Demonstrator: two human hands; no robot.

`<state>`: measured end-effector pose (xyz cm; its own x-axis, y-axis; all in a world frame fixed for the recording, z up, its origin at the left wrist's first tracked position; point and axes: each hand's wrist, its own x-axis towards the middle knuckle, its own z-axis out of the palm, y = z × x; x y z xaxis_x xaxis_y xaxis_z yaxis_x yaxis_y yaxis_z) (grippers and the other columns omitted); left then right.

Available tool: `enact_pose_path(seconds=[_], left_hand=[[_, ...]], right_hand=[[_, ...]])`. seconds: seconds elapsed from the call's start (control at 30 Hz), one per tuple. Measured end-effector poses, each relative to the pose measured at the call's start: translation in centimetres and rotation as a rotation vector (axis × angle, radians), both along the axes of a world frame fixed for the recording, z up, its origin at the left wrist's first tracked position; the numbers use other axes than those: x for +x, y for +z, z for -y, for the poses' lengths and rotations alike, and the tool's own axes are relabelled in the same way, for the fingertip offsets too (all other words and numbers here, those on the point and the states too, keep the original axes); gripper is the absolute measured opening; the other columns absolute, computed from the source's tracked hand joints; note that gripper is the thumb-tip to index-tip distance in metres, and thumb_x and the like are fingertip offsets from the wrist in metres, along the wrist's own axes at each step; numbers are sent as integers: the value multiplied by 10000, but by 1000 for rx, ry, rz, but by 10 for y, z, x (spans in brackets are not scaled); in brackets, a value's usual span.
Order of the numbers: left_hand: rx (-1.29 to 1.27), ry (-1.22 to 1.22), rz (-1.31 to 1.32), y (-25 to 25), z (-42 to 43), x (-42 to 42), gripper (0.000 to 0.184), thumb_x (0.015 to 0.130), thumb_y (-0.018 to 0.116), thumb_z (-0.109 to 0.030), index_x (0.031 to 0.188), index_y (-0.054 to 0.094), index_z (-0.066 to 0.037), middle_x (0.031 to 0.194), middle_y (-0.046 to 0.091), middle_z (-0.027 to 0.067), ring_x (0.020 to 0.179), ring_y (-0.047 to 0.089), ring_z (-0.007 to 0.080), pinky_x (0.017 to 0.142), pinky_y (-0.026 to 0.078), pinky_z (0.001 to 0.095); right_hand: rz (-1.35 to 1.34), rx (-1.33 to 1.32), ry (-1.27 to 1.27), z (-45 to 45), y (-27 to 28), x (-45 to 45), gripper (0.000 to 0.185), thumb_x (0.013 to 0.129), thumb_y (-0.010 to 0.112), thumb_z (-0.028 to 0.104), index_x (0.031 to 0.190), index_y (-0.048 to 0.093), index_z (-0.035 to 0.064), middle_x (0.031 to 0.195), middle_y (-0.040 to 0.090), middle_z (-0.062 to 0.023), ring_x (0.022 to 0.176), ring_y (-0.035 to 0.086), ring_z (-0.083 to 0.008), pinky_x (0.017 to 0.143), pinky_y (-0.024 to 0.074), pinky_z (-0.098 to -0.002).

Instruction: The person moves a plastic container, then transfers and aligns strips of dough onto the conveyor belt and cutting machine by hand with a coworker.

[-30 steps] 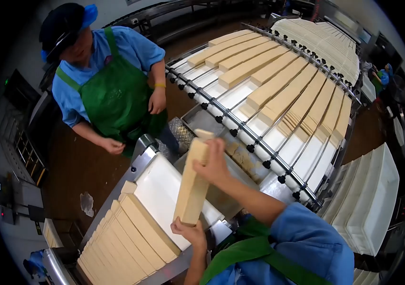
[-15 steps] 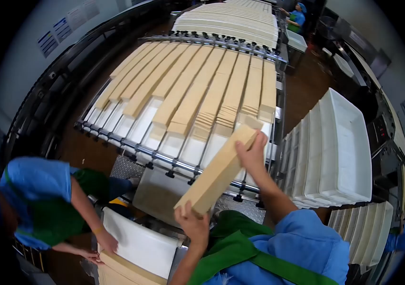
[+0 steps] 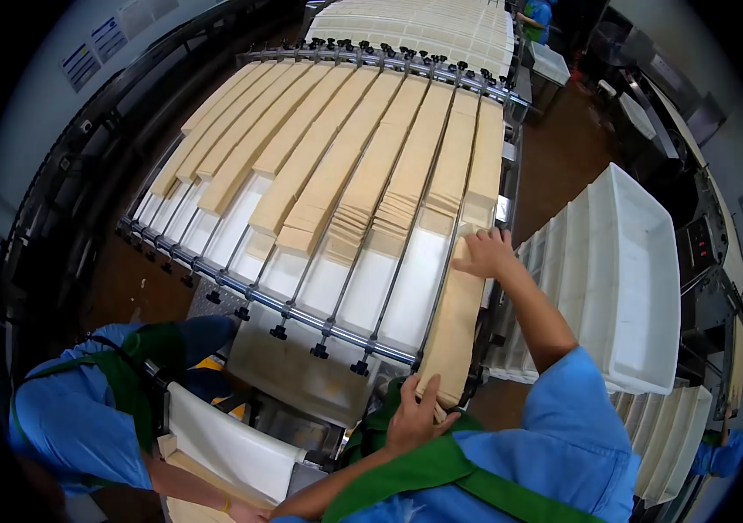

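A long pale-yellow block of thin stacked sheets, perhaps dough, lies lengthwise in the rightmost lane of the conveyor. My right hand is closed over its far end, thumb on the left side. At the near end, my left hand grips the block's edge, its lower fingers partly hidden. Just beyond my right hand, another pale block sits in the same lane. Several similar blocks lie in rows to the left, some with their sheets fanned at the near ends.
Metal rods and a front rail with black knobs frame the white belt. Stacked white trays stand at right. At lower left, a co-worker in blue bends over a white sloped belt carrying pale sheets.
Both hands have brought the block from mid-air, tilted, down and right into the rightmost lane, now lined up with it. The co-worker's arm has reached further right.
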<state>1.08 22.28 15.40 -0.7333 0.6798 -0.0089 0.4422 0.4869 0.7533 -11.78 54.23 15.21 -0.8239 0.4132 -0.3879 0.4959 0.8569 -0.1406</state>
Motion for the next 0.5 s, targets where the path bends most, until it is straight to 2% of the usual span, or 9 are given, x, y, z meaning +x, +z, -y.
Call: enact_pose_path(seconds=[0.07, 0.1, 0.13, 0.2, 0.23, 0.37, 0.43, 0.5], left_hand=[[25, 2, -28, 2, -4, -3, 722, 717, 776, -303, 1327, 442, -108, 1269, 380, 246, 990, 592, 433, 780, 548, 416], [29, -5, -26, 3, -6, -4, 714, 720, 774, -302, 1320, 445, -101, 1274, 377, 246, 971, 604, 431, 767, 555, 414], [35, -10, -24, 3, -7, -4, 706, 722, 772, -300, 1314, 448, -93, 1279, 375, 246, 952, 616, 428, 754, 562, 412], [36, -12, -33, 0, -8, -6, 700, 723, 770, -296, 1311, 449, -93, 1282, 372, 247, 946, 619, 426, 746, 564, 414], [40, -19, -45, -1, -10, -7, 694, 725, 768, -292, 1308, 450, -93, 1285, 370, 249, 940, 622, 424, 737, 567, 415], [15, -4, -12, 1, -16, -9, 701, 724, 766, -290, 1314, 442, -93, 1286, 365, 249, 932, 626, 422, 723, 570, 413], [-20, -17, 33, 3, -17, -11, 710, 724, 765, -291, 1321, 433, -97, 1286, 360, 248, 933, 625, 426, 732, 568, 412], [-15, -18, 27, 0, -19, -13, 709, 725, 764, -291, 1323, 432, -101, 1288, 357, 250, 941, 621, 431, 739, 566, 416]], right_hand=[[0, 189, 190, -11, -6, -9, 828, 746, 541, 688, 1304, 515, 77, 1369, 434, -207, 1254, 403, -438, 1070, 223, -578], [-73, 210, 242, -16, -8, -12, 720, 783, 542, 640, 1198, 603, 54, 1309, 476, -192, 1218, 443, -413, 1071, 240, -537], [-71, 205, 249, -23, -11, -16, 720, 783, 542, 640, 1198, 603, 54, 1309, 476, -192, 1218, 443, -413, 1071, 240, -537], [-113, 7, 282, -42, -17, -22, 595, 839, 519, 563, 1086, 652, 38, 1185, 539, -169, 1140, 508, -368, 1006, 329, -512], [-172, 41, 365, -52, -20, -23, 505, 874, 504, 492, 983, 676, 31, 1075, 571, -150, 1041, 560, -348, 919, 398, -486], [-91, 51, 465, -63, -12, -25, 508, 882, 494, 493, 1034, 639, 30, 1041, 590, -148, 1000, 580, -357, 864, 428, -467], [-228, -101, 484, -61, -22, -22, 459, 892, 511, 433, 1116, 573, 37, 991, 599, -168, 999, 567, -370, 889, 412, -490], [-247, -113, 390, -64, -30, -22, 515, 901, 480, 479, 1136, 540, 24, 1016, 608, -187, 1011, 568, -371, 897, 397, -492]])
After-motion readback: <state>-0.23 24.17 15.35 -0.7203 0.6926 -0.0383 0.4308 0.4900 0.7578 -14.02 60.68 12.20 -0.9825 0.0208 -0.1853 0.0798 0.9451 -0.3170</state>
